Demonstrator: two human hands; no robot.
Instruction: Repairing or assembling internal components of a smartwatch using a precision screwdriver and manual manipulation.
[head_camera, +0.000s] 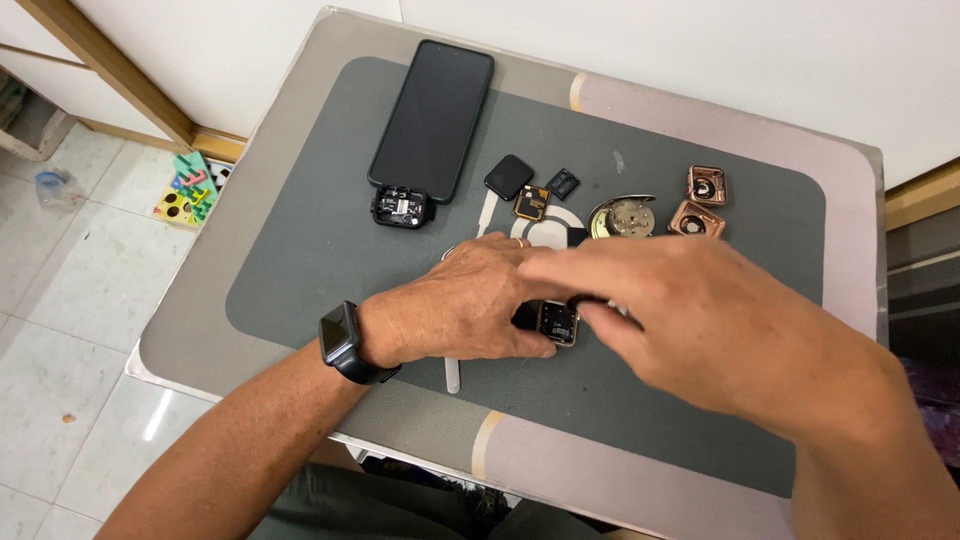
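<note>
Right hand (700, 320) and left hand (470, 305) both grip the small watch case (556, 322) between their fingertips.

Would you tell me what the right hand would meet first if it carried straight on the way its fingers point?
Probably the small square gold-rimmed watch case pinched by the left hand; the right hand points left at it, though motion blur hides the fingertips' exact position.

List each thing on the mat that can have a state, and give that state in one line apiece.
Phone: screen dark, lying flat.
Black watch case: opened, insides showing.
Black square screen: detached, lying loose.
Gold watch case: open, held between left hand and right hand.
Two copper cases: open, insides exposed.
Wristwatch: worn, screen dark.
</note>
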